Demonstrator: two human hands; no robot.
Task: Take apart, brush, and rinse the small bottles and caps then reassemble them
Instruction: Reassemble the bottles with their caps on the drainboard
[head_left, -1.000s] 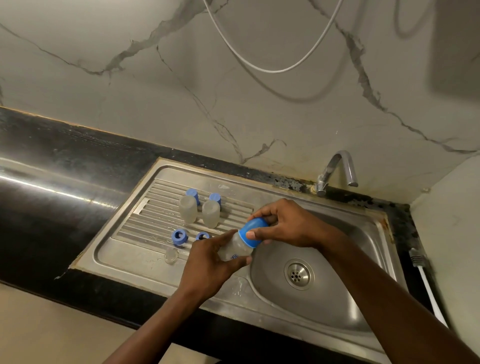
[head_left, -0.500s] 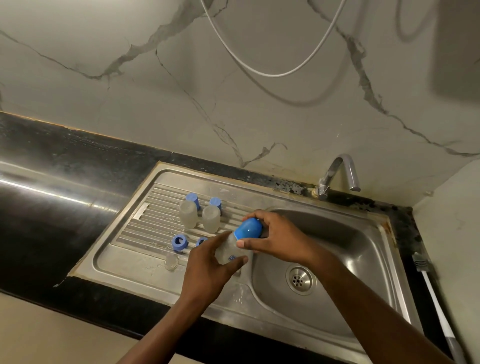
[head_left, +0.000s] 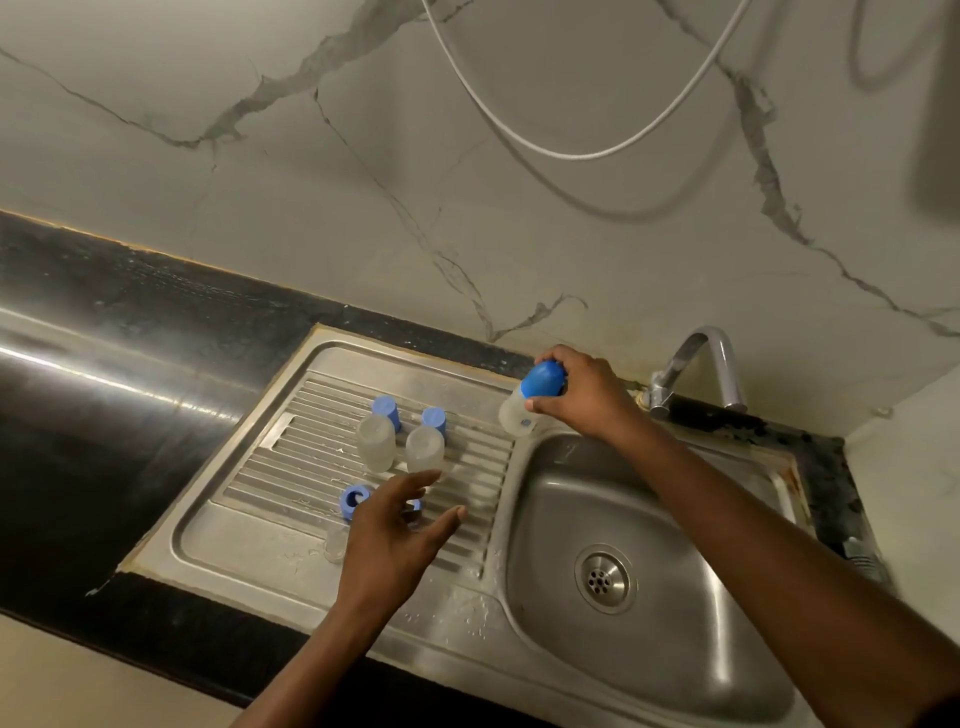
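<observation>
veined, marble-look wall tiling (head_left: 467, 234) rises behind a polished black counter (head_left: 130, 332), into which a stainless steel sink unit (head_left: 234, 564) is set. a ribbed drainboard (head_left: 291, 467) is pressed into its left half, the grooves evidently meant to shed water toward the smooth, rounded basin (head_left: 701, 519); droplets (head_left: 467, 613) are seen on the steel near the front rim. a curved chrome tap (head_left: 701, 358) stands at the back, with no water seen running.

the capped bottle (head_left: 514, 420), small and of cloudy plastic, is held at the far right corner of the drainboard, just beside the basin's edge. it is gripped from above by the right hand (head_left: 584, 397), the fingers curled round its domed blue cap (head_left: 543, 380); whether its base touches the steel cannot be told. such a top grip is judged suited to standing it upright, apart from the unfinished pieces.

the left hand (head_left: 395, 535) is held over the near drainboard, fingers spread and nothing in it, seemingly directed at the next piece. two uncapped bottles (head_left: 376, 441) are stood side by side on the ribs, presumably to drain, with two blue caps (head_left: 387, 408) just behind. a blue ring (head_left: 353, 501) lies nearer, a second being half hidden by the left hand, and a small clear part (head_left: 335, 545) by the wrist is too indistinct to name. reassembly is judged partly done: one bottle closed, two open.
</observation>
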